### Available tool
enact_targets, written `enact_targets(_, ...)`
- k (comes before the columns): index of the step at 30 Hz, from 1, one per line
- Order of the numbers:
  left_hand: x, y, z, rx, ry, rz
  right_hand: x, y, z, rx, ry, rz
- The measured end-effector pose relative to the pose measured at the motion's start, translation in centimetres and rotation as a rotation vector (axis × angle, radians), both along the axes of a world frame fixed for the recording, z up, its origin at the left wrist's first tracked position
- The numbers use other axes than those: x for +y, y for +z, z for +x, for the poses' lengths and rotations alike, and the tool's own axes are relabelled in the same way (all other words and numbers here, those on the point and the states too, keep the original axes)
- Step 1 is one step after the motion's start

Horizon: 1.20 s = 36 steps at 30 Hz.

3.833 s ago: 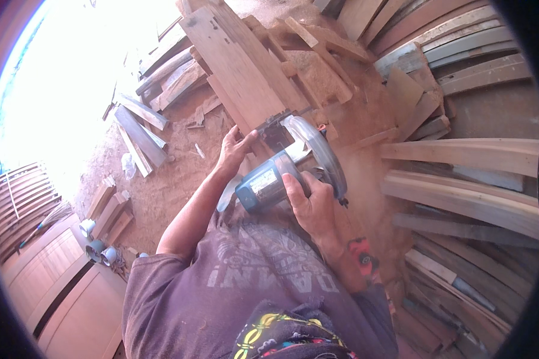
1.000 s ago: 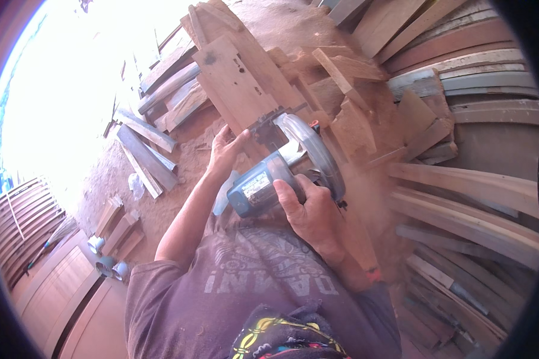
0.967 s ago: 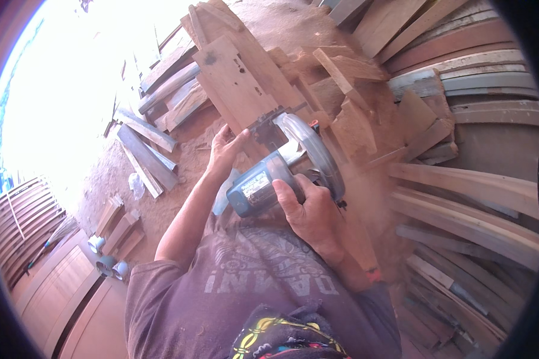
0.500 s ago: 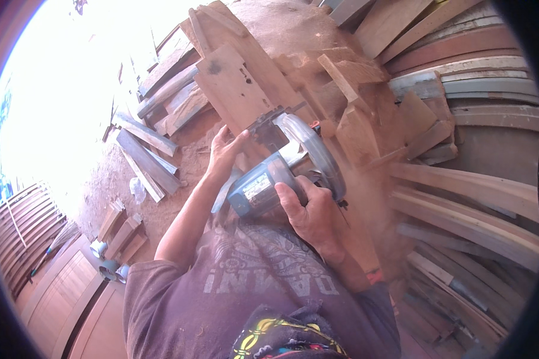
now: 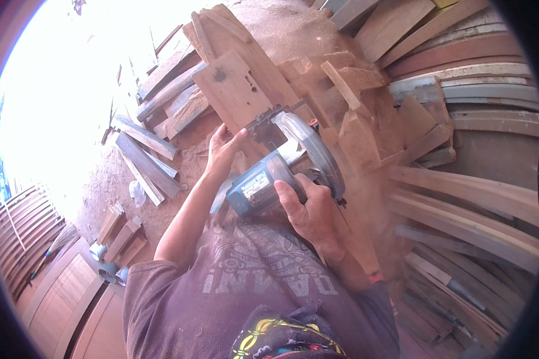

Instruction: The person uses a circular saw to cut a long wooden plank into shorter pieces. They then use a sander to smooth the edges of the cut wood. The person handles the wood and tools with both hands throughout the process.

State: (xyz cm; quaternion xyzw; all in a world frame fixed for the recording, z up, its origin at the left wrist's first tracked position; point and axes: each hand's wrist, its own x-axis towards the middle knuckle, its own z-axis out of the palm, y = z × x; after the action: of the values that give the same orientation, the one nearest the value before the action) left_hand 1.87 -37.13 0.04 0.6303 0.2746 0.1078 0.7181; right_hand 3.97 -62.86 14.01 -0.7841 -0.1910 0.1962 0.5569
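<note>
Right grip (image 5: 317,209) is closed round the handle of one blue, barrel-bodied circular saw (image 5: 254,188) with a curved translucent guard (image 5: 313,146); I have it out in front of the torso. Its dark metal base plate (image 5: 268,124) sits on one flat light-brown wooden board (image 5: 230,90), well along from the board's far end. Left grip (image 5: 223,152) is part-curled at the plate's left corner, thumb toward the plate; can't tell from here whether it clamps the board edge or just rests there.

Board has a few dark slots near its far end and lies along one longer brown plank (image 5: 268,66). Two thin wood strips (image 5: 202,37) lie on that plank's far end.

Containers: I count three small pale-blue cup-like round pieces (image 5: 106,272) at lower left; insides too small to read. Just above them, three short brown wood blocks (image 5: 123,238). Near those, one crumpled clear plastic scrap (image 5: 137,192) on the dusty brown floor (image 5: 156,224).

Lower left, two flat reddish-brown wooden panels (image 5: 60,284) side by side with a dark gap between. On my right, two long pale wooden beams (image 5: 461,184), roughly parallel, plus many stacked boards (image 5: 479,90), too overlapped to count.
</note>
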Motion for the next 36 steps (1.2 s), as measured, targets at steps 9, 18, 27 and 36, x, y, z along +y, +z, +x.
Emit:
enact_targets(9,-1.0,2.5,0.3,-0.038,0.037,-0.024,-0.1,0.4,0.2,0.052,0.034,-0.082)
enact_targets(18,0.0,1.0,0.5,-0.023,0.044,0.082,0.3,0.7,0.1,0.016,0.016,-0.048)
enact_targets(27,-0.1,2.3,0.5,-0.002,0.031,0.056,0.6,0.6,-0.1,-0.003,-0.011,0.032)
enact_targets(36,-0.1,3.0,0.7,-0.046,-0.015,0.001,0.8,0.9,0.0,-0.034,-0.021,0.050)
